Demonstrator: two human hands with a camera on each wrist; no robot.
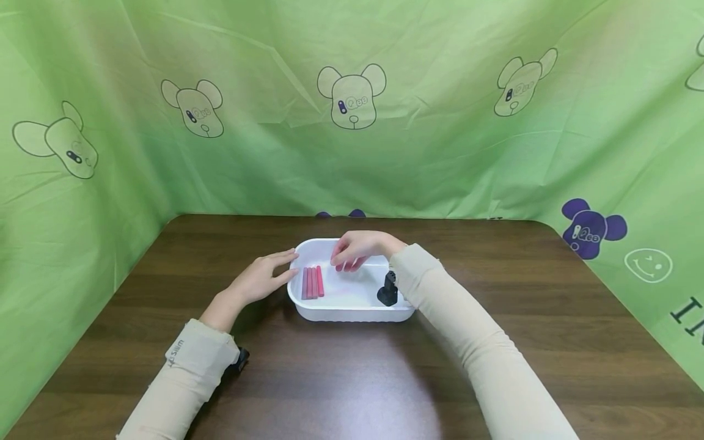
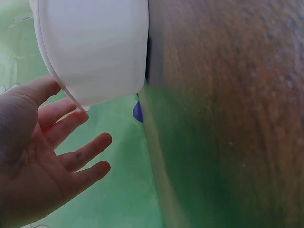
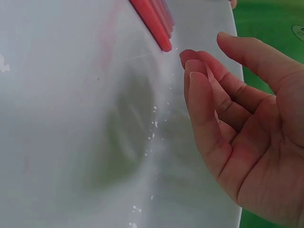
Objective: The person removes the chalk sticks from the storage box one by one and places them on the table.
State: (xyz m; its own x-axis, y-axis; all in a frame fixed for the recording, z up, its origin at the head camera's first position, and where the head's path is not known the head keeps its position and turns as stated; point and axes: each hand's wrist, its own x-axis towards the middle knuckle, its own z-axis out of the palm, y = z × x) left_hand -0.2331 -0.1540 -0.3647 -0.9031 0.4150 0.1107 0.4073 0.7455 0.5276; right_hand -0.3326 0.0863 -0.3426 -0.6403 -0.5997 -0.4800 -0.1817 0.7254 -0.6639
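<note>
A white oval plastic tub (image 1: 354, 313) stands on the table, with several slim sticks (image 1: 312, 283) in pink, red and mauve lying side by side at its left end. My left hand (image 1: 258, 278) touches the tub's left rim, fingers spread and fairly straight, as the left wrist view also shows from below. Over the inside of the tub hangs my right hand (image 1: 360, 246), to the right of the sticks. In the right wrist view its fingers (image 3: 202, 102) bend loosely, the thumb stands apart, and nothing is between them. The red stick's end (image 3: 165, 46) lies near those fingertips.
Small white crumbs (image 3: 154, 124) and a faint pink smear (image 3: 110, 40) mark the tub's floor. A dark wooden table (image 1: 308, 373) carries the tub. Behind and at the sides hangs a green cloth (image 1: 264, 165) with printed bear heads. A black wrist camera (image 1: 388, 290) overlaps the tub's right end.
</note>
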